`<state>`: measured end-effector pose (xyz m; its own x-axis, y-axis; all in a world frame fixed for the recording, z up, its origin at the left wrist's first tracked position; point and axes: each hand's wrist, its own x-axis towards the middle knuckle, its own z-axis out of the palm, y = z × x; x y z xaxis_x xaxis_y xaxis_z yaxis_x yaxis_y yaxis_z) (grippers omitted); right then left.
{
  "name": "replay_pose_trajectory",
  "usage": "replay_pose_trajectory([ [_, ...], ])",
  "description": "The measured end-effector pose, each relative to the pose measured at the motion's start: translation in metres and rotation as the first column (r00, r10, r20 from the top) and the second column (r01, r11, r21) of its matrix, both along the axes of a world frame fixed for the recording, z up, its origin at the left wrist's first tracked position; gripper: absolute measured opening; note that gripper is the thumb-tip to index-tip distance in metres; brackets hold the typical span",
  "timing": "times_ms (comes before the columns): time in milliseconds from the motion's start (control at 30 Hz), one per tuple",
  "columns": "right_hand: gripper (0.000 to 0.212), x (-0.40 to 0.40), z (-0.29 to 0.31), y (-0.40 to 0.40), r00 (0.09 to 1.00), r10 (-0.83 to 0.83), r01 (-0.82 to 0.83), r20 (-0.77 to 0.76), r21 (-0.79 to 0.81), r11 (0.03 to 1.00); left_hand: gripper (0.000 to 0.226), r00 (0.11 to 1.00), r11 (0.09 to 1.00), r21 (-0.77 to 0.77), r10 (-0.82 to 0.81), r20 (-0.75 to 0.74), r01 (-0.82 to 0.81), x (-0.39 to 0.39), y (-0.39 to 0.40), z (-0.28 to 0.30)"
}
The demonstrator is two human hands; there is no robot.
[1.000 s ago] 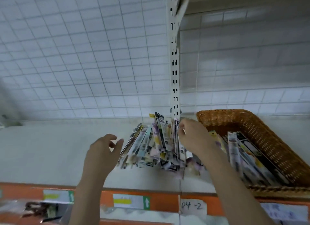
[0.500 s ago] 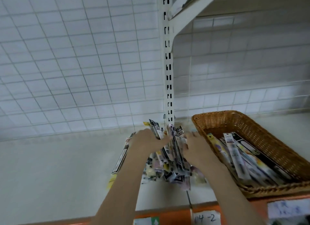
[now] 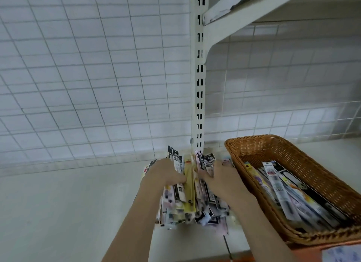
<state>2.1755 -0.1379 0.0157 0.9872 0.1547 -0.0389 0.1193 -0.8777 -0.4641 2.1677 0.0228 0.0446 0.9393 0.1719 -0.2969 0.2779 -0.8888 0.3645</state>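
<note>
A bundle of long narrow packets (image 3: 189, 195), black, white and yellow, stands on edge on the white shelf (image 3: 68, 213). My left hand (image 3: 162, 174) grips the bundle's left side, thumb laid across the packets. My right hand (image 3: 220, 176) holds the right side, fingers curled over the tops. The bundle is squeezed between both palms. A woven brown basket (image 3: 289, 150) just to the right holds several more of the same packets (image 3: 283, 189) lying flat.
A slotted white upright (image 3: 199, 86) rises right behind the bundle, with a wire grid back panel (image 3: 88, 76) on both sides. A shelf bracket (image 3: 244, 14) juts out overhead at the right. The orange shelf edge (image 3: 332, 250) carries a label.
My left hand moved in from the left and closed onto the packets. The fanned pile has been pressed together into an upright bundle between both hands. The view tilted upward.
</note>
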Motion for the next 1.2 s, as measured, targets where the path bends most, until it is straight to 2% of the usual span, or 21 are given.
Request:
replay_pose_trajectory([
  [167, 0.080, 0.008, -0.006, 0.010, 0.999, -0.024, 0.023, -0.030, -0.049, 0.999, 0.036, 0.998, 0.992, -0.125, 0.025, 0.054, -0.018, -0.010, 0.008, -0.004],
  [300, 0.077, 0.011, -0.008, 0.011, 0.998, -0.054, 0.053, -0.025, -0.041, 0.998, 0.037, 0.989, 0.991, -0.131, 0.059, 0.138, -0.041, -0.019, 0.005, -0.005],
  [367, 0.075, 0.010, -0.008, 0.010, 0.997, -0.069, 0.068, -0.031, -0.016, 0.998, 0.037, 0.980, 0.979, -0.196, 0.092, 0.178, -0.056, -0.022, 0.003, -0.007],
  [467, 0.074, 0.009, -0.006, 0.009, 0.996, -0.073, 0.074, -0.049, 0.016, 0.997, 0.024, 0.971, 0.938, -0.333, 0.163, 0.174, -0.098, -0.023, 0.007, -0.005],
  [633, 0.097, 0.005, 0.000, 0.013, 0.993, -0.046, 0.045, -0.110, -0.013, 0.999, 0.042, 0.950, 0.901, -0.409, 0.241, 0.198, -0.143, -0.028, 0.018, 0.006],
  [767, 0.109, 0.004, -0.001, 0.020, 0.992, -0.017, 0.008, -0.128, -0.076, 0.997, 0.038, 0.933, 0.892, -0.426, 0.269, 0.238, -0.148, -0.038, 0.028, 0.010],
  [867, 0.097, 0.006, 0.000, 0.023, 0.991, -0.030, 0.021, -0.133, -0.074, 0.997, 0.036, 0.922, 0.877, -0.453, 0.296, 0.251, -0.158, -0.046, 0.035, 0.010],
  [1000, 0.075, 0.010, -0.001, 0.026, 0.988, -0.049, 0.047, -0.147, -0.014, 0.999, 0.034, 0.893, 0.798, -0.574, 0.379, 0.241, -0.184, -0.055, 0.042, 0.009],
  [1200, 0.065, 0.012, -0.003, 0.030, 0.983, -0.091, 0.090, -0.157, -0.012, 0.996, 0.024, 0.870, 0.802, -0.569, 0.401, 0.286, -0.182, -0.058, 0.042, 0.001],
])
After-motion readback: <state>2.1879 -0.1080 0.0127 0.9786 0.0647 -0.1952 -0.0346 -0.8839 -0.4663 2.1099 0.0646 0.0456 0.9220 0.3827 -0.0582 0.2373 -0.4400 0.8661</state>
